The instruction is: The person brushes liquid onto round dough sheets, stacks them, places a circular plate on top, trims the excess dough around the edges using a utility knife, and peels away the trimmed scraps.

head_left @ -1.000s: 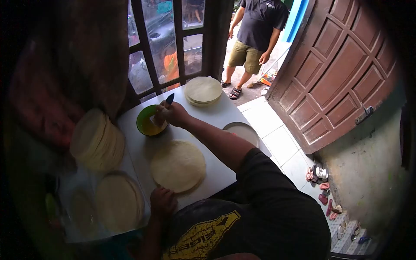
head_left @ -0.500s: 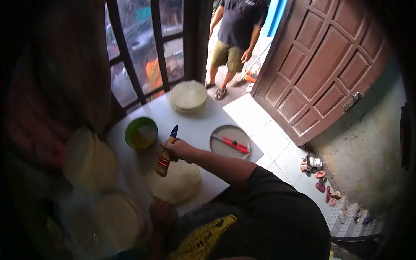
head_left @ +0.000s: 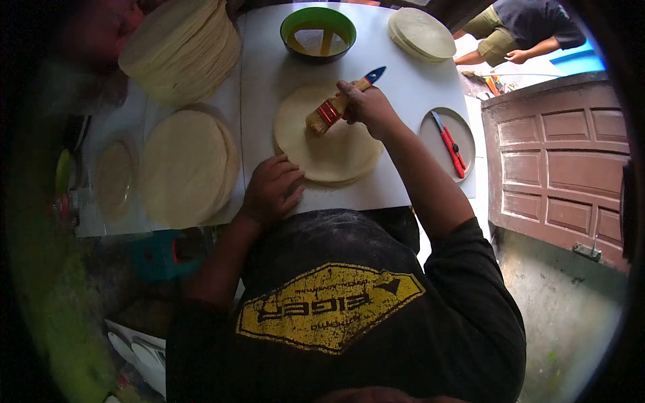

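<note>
My right hand (head_left: 366, 107) grips a paintbrush (head_left: 329, 114) with a wooden handle, blue tip and red band. Its bristles point down over the stack of pale round sheets (head_left: 342, 154), seemingly touching the top one. At that stack's near-left edge, my left hand (head_left: 274, 188) lies with fingers extended and slightly bent, its fingertips against the rim. Beyond the sheets stands a green bowl (head_left: 318, 33) with yellowish liquid inside.
Left are a tall stack of round sheets (head_left: 185, 50) and a lower pile (head_left: 185, 168). Far right, more sheets (head_left: 423, 32) lie on the white table (head_left: 396, 195). A grey plate (head_left: 437, 161) holds a red cutter (head_left: 453, 148). A person (head_left: 524, 33) stands beyond the brown door (head_left: 557, 148).
My view has tilted down and turned, so the table sits higher in it. The brush has gone from above the sheets down to the top one.
</note>
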The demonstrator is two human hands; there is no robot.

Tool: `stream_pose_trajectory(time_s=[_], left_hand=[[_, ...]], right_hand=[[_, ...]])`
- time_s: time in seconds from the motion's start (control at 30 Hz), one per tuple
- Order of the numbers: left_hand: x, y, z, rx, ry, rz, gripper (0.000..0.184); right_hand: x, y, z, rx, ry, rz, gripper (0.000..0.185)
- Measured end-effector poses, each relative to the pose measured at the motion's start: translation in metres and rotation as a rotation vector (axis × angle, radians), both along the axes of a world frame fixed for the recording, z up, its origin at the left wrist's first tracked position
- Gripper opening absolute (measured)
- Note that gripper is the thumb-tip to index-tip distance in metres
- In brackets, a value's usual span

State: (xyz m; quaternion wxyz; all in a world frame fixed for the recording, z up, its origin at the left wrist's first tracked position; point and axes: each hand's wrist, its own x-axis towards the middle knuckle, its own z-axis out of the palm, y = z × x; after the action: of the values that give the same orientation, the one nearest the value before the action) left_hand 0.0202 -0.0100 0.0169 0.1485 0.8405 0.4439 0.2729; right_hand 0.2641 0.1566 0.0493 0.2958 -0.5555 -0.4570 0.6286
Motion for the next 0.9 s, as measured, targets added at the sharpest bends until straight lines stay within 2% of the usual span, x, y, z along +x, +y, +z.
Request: stream_pose_trajectory(time_s=[0.03,0.07,0.13,0.17,0.2,0.27,0.33,0.4,0.47,0.53,0.6,0.63,0.67,0.77,0.8,0.9], left_hand=[[0.001,0.002,0.002,0.021,-0.002,0.004,0.035],[0.001,0.000,0.002,0.040,-0.003,0.008,0.033],[0.000,-0.001,-0.002,0.025,-0.025,0.010,0.033],[0.000,0.001,-0.003,0.025,-0.048,0.004,0.034],[0.001,0.001,-0.004,0.023,-0.049,0.004,0.034],[0.002,0.001,-0.004,0.021,-0.032,0.011,0.034],[0.001,0.001,-0.002,0.018,-0.020,0.013,0.034],[0.001,0.000,-0.005,0.017,-0.008,0.023,0.034],[-0.001,0.003,-0.008,0.024,-0.061,0.029,0.034],[-0.001,0.002,-0.009,0.039,-0.055,0.030,0.034],[-0.001,0.001,-0.007,0.054,-0.045,0.030,0.033],[0.000,0.001,-0.005,0.060,-0.049,0.040,0.032],[0.001,0.001,-0.003,0.062,-0.053,0.045,0.031],[-0.001,0.002,-0.013,0.083,-0.064,0.051,0.029],[-0.001,0.001,-0.010,0.078,-0.059,0.043,0.029],[0.000,0.004,-0.004,0.108,-0.033,0.020,0.028]], right_hand=[[-0.010,0.001,0.003,0.021,-0.177,0.014,0.045],[-0.011,0.004,0.000,0.011,-0.176,0.020,0.045],[-0.011,0.015,-0.002,0.437,-0.365,-0.055,0.044],[-0.004,0.019,0.004,0.547,-0.431,-0.054,0.043],[-0.004,0.021,0.026,0.599,-0.700,0.010,0.039],[-0.017,0.015,0.048,0.802,-1.024,0.094,0.029],[-0.030,0.000,0.024,1.148,-0.830,0.326,0.020],[-0.047,-0.040,0.022,1.109,-0.930,0.746,0.018],[-0.044,-0.074,0.023,1.270,-0.605,0.807,0.018],[-0.022,-0.070,0.031,1.290,-0.500,0.791,0.020],[-0.002,-0.050,0.031,1.097,-0.457,0.568,0.016],[-0.004,-0.046,0.037,1.114,-0.637,0.312,0.016],[-0.007,-0.038,0.029,1.151,-0.711,0.219,0.015],[-0.041,-0.048,0.000,1.293,-0.598,0.308,0.015],[-0.055,-0.057,0.008,1.313,-0.575,0.360,0.013],[-0.059,-0.050,0.009,1.275,-0.695,0.321,0.011]])
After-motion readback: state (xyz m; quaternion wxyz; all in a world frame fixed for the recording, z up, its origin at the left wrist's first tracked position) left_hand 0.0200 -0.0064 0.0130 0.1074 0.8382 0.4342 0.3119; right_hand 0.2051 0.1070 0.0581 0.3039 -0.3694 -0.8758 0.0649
